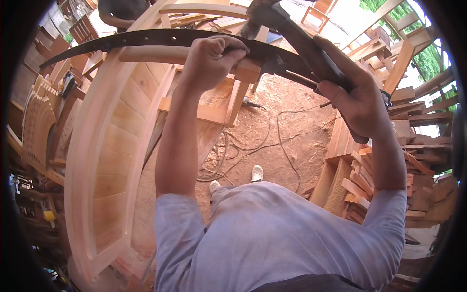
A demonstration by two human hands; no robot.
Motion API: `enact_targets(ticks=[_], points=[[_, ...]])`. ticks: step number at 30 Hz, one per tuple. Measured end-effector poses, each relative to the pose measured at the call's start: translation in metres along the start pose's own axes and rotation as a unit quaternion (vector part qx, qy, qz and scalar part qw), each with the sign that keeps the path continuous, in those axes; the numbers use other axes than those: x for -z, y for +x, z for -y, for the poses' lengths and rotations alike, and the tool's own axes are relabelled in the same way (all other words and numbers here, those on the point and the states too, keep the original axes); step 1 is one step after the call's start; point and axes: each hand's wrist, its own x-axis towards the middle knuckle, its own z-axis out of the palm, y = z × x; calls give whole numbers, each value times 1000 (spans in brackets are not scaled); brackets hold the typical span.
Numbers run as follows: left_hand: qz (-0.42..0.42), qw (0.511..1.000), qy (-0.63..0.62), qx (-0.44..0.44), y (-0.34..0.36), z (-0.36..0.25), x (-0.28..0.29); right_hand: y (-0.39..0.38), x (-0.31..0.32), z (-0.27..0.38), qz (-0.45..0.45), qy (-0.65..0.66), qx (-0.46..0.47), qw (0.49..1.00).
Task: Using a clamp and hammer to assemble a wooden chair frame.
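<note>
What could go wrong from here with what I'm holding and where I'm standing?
The dark hammer-like tool in your right hand might hit your left hand, whose fingertips are at the perforated black bar and near the tool's head in this view. The cords on the ground in front of your shoes could also trip you if you step forward.

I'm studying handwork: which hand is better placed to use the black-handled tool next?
The right hand, most likely: it grips the black-handled tool, while the left hand is curled at the long black bar.
</note>
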Motion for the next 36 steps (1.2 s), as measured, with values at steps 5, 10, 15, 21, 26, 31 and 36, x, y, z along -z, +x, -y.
enact_targets(ticks=[5,10,15,21,26,31,36], points=[[-12,1000,8,-18,0,5,-3,1,-3,1,13,31,-23,999],[-34,999,17,-36,1,10,-3,0,2,6,11,-25,-37,999],[-28,996,12,-82,0,10,-3,-3,2,7,-43,69,9,997],[-24,998,24,-52,-1,7,-3,-5,-6,4,-18,-12,-8,1000],[-6,1000,16,-11,1,3,-3,-3,-4,7,41,-38,-68,996],[-4,1000,24,-8,5,0,-2,-2,-1,11,-21,-24,8,999],[4,1000,-14,25,4,-5,-1,-2,-2,15,44,-112,-39,992]])
